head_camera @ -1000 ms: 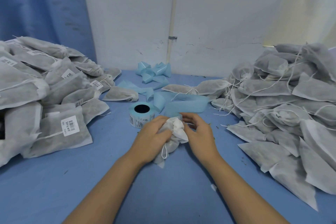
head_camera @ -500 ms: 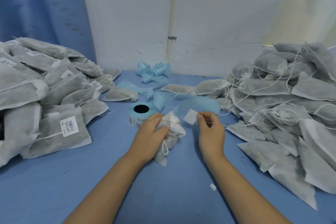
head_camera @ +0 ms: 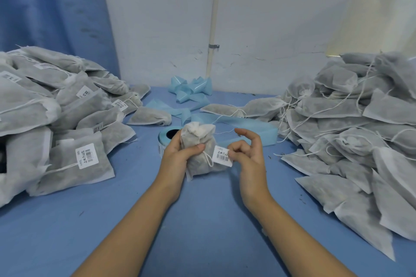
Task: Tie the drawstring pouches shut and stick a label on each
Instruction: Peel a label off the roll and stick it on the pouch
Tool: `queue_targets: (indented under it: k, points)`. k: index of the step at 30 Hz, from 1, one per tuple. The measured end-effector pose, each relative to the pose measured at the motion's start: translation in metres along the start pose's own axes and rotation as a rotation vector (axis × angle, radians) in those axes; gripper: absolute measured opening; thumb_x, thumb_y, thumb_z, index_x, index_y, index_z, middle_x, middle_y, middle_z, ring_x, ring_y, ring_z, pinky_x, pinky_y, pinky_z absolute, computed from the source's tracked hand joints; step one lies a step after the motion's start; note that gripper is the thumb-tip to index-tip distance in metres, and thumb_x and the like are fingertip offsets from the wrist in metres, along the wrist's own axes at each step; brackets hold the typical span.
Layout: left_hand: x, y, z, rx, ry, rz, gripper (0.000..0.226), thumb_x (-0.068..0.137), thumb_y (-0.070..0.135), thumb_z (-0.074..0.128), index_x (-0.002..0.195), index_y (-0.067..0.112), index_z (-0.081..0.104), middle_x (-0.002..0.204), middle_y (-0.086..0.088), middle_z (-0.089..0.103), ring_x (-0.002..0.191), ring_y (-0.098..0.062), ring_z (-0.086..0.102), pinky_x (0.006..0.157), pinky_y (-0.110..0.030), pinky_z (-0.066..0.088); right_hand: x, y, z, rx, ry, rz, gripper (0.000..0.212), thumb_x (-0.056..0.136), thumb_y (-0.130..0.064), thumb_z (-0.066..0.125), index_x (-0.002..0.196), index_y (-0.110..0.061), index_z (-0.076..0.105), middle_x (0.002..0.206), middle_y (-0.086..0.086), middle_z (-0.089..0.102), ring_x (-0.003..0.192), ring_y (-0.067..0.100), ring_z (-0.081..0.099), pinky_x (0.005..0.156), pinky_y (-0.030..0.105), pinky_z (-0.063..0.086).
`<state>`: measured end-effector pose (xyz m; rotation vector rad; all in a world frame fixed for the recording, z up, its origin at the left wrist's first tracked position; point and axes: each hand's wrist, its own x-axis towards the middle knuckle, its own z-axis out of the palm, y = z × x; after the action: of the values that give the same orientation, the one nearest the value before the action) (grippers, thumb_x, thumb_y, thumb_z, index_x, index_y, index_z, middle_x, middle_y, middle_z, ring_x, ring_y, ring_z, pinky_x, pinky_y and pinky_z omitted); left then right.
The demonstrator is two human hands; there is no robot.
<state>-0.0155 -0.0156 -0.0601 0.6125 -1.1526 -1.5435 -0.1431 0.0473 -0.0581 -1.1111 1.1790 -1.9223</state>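
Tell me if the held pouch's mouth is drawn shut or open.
Shut: the pouch is cinched at the neck, fabric bunched above.

On the blue cloth-covered surface (head_camera: 112, 231), a heap of grey non-woven pouches with barcode stickers (head_camera: 45, 119) lies at the left and a heap of grey non-woven pouches with loose white strings (head_camera: 360, 130) at the right. Between them, the left hand (head_camera: 177, 155) holds a small grey drawstring pouch (head_camera: 200, 159). The right hand (head_camera: 249, 153) is just right of it, its fingers (head_camera: 234, 153) pinching a white barcode label (head_camera: 222, 155) against the pouch's right side. Directly behind the pouch sits a pale blue roll of labels (head_camera: 167, 136). Its pale blue backing strip (head_camera: 247, 132) trails right, and crumpled pale blue backing paper (head_camera: 191, 90) lies further back by the white wall (head_camera: 247, 29).
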Motion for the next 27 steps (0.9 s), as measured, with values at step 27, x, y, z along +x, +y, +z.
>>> queue_targets:
  k: [27]
  points:
    - [-0.004, -0.001, 0.009, 0.022, -0.028, 0.069, 0.032, 0.089, -0.005, 0.056, 0.108, 0.021, 0.061, 0.091, 0.007, 0.074, 0.084, -0.008, 0.070, 0.063, -0.018, 0.053, -0.012, 0.009, 0.009, -0.809, -0.250, -0.333, 0.063, 0.084, -0.030, 0.068, 0.137, -0.028, 0.033, 0.089, -0.017, 0.048, 0.084, 0.007, 0.051, 0.077, 0.027, 0.042]
